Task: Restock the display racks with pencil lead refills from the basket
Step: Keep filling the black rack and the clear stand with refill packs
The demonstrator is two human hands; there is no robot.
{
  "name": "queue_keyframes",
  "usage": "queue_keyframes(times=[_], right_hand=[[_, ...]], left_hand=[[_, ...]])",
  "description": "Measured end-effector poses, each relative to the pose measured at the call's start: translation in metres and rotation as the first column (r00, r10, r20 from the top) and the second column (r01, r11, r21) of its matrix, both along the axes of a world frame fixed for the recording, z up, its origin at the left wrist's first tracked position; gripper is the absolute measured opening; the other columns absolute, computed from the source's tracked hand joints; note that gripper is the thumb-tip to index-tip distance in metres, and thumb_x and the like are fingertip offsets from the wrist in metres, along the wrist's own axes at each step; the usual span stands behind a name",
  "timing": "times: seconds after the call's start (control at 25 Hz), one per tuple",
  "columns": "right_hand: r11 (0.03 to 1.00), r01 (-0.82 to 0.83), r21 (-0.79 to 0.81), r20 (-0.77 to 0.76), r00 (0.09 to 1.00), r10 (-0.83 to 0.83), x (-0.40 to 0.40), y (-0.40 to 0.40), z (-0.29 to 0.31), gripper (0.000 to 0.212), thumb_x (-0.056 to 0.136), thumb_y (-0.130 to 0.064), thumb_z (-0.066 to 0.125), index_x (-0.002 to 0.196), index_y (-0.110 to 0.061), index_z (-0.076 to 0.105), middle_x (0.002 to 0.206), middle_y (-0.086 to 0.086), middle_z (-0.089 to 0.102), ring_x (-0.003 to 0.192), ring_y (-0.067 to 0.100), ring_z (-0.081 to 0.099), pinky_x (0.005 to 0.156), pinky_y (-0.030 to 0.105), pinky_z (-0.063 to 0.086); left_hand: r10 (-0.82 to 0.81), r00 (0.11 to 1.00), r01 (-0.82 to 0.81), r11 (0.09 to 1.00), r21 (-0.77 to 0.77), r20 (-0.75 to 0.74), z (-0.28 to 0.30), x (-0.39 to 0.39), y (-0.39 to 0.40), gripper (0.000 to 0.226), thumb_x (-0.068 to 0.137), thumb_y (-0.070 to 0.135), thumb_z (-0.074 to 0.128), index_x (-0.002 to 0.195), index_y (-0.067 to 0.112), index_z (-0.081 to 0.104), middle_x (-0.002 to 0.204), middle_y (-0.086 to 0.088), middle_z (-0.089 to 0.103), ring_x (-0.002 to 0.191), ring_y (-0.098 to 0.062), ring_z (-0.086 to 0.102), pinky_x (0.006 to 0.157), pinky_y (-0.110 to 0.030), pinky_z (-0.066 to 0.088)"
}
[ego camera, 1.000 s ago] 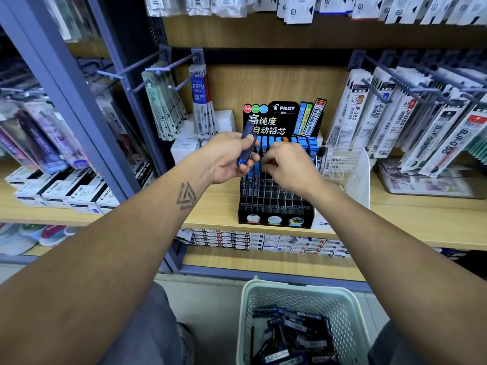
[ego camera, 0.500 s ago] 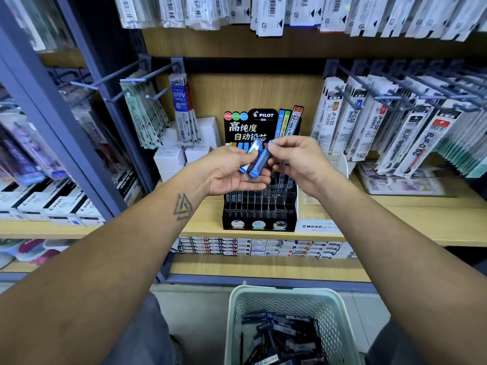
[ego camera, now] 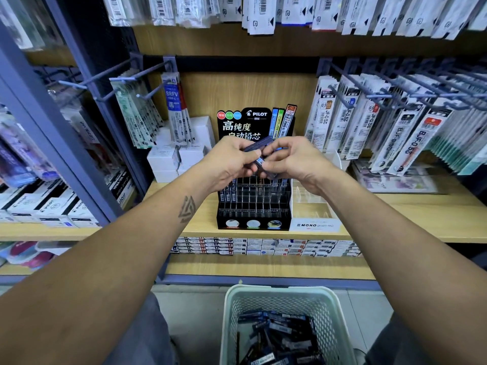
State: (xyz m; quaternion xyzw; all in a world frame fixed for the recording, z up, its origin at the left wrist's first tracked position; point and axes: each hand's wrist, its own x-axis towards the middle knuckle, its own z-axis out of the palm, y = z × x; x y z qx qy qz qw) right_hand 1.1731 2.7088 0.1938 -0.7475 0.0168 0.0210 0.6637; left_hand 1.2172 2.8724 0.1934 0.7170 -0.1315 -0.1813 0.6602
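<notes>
A black Pilot display rack [ego camera: 254, 206] with rows of small slots stands on the wooden shelf [ego camera: 395, 214]. Just above and in front of it, my left hand [ego camera: 232, 160] grips a dark blue lead refill case [ego camera: 257, 146]. Close beside it, my right hand [ego camera: 295, 162] pinches another blue refill case [ego camera: 261, 162]. The fingertips of both hands meet over the cases. Most rack slots in view look unfilled; a few dark cases stand at its left. Below, a pale mesh basket [ego camera: 284, 299] on the floor holds several dark blue refill cases [ego camera: 276, 338].
Pegs with hanging pen refill packs [ego camera: 369, 119] jut out at right and more packs [ego camera: 142, 109] at left. White boxes [ego camera: 168, 162] sit left of the rack, a clear Mono stand [ego camera: 313, 206] right of it. Flat boxes [ego camera: 263, 246] line the lower shelf.
Both hands have lifted off the rack's slots and come together in front of its header, each holding a blue case. The view has shifted so the rack sits lower and nearer the centre.
</notes>
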Motion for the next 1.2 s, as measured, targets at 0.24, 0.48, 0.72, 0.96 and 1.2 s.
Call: queue_keyframes(times=[0.24, 0.48, 0.72, 0.96, 1.2], right_hand=[[0.983, 0.097, -0.156, 0.037, 0.995, -0.092, -0.002, -0.025, 0.01, 0.062, 0.088, 0.017, 0.061, 0.139, -0.019, 0.056, 0.089, 0.012, 0.059, 0.075, 0.024, 0.075, 0.065, 0.033, 0.061], [0.866, 0.281, -0.413, 0.292, 0.942, -0.166, 0.008, -0.032, -0.012, 0.025, 0.088, -0.006, 0.074, 0.107, -0.024, 0.073, 0.082, 0.005, 0.067, 0.072, 0.017, 0.065, 0.075, 0.032, 0.059], [0.694, 0.335, -0.637, 0.381, 0.92, -0.095, 0.015, -0.023, -0.027, 0.026, 0.087, -0.01, 0.076, 0.112, -0.017, 0.076, 0.11, 0.002, 0.072, 0.094, 0.015, 0.066, 0.091, 0.026, 0.049], [0.664, 0.343, -0.665, 0.418, 0.907, -0.05, 0.015, -0.021, -0.031, 0.022, 0.085, -0.004, 0.076, 0.1, -0.016, 0.066, 0.09, 0.001, 0.067, 0.084, 0.021, 0.064, 0.083, 0.04, 0.056], [0.514, 0.327, -0.793, 0.422, 0.903, 0.078, 0.015, -0.02, -0.036, 0.009, 0.088, -0.007, 0.072, 0.093, -0.012, 0.077, 0.094, 0.004, 0.071, 0.088, 0.022, 0.065, 0.086, 0.035, 0.053]], left_hand=[[0.074, 0.996, -0.067, 0.992, -0.108, 0.057, 0.004, -0.003, -0.014, 0.023, 0.106, 0.017, 0.047, 0.123, 0.008, 0.058, 0.075, -0.01, 0.062, 0.052, -0.015, 0.053, 0.045, -0.023, 0.042], [0.085, 0.996, -0.083, 0.993, 0.087, -0.017, -0.003, 0.0, -0.019, 0.031, 0.109, 0.024, 0.039, 0.129, 0.002, 0.048, 0.059, -0.003, 0.054, 0.042, -0.012, 0.04, 0.037, -0.02, 0.028], [0.042, 0.999, -0.039, 0.99, 0.139, -0.017, -0.004, 0.001, -0.012, 0.024, 0.108, 0.021, 0.041, 0.122, 0.005, 0.052, 0.057, 0.0, 0.049, 0.042, -0.011, 0.038, 0.035, -0.019, 0.024], [-0.037, 0.999, 0.043, 0.982, 0.182, -0.035, -0.006, 0.003, -0.01, 0.02, 0.108, 0.02, 0.039, 0.09, 0.013, 0.042, 0.057, -0.001, 0.043, 0.038, -0.008, 0.032, 0.034, -0.017, 0.021], [0.03, 1.0, -0.031, 0.986, 0.166, 0.009, -0.006, 0.002, -0.01, 0.013, 0.103, 0.015, 0.053, 0.091, 0.014, 0.048, 0.058, -0.003, 0.05, 0.038, -0.01, 0.034, 0.034, -0.018, 0.023]])
